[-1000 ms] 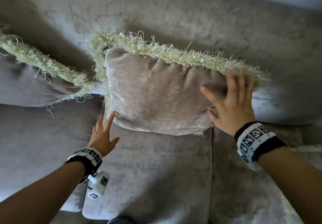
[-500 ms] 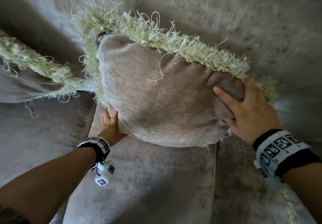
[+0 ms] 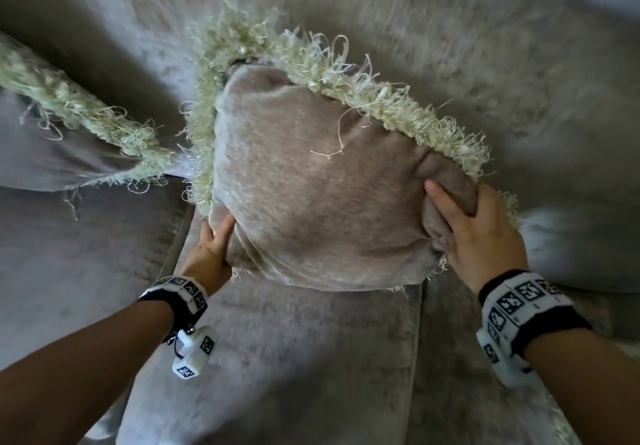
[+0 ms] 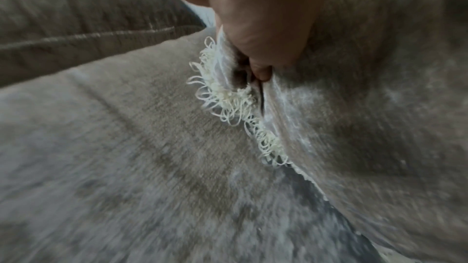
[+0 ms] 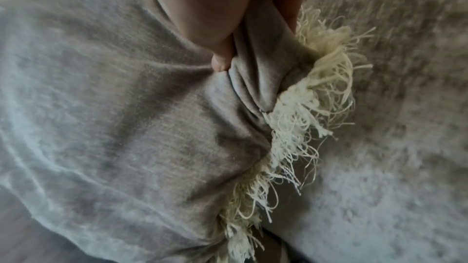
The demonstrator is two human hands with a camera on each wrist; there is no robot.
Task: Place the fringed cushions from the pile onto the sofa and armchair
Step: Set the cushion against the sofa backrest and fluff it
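Fringed cushion (image 3: 311, 195) held over the sofa (image 3: 294, 358) seat, top edge toward the backrest, bottom edge over the seam between two seat pads. Left hand (image 3: 207, 254) clamped on the lower-left corner, right hand (image 3: 474, 236) clamped on the right edge with fabric bunched under the thumb; a two-point grip, probably for squaring it up against the backrest. Second fringed cushion (image 3: 69, 139) parked at the sofa's left end, leaning on the backrest. Head view gives the overall layout, hides the fingers behind the cushion. Left wrist view shows fingers (image 4: 260, 71) tucked into the fold beside the looped fringe (image 4: 228, 103). Right wrist view shows the thumb (image 5: 220, 63) digging into gathered fabric, fringe splayed just beside. Blurry, so likely mid-move.
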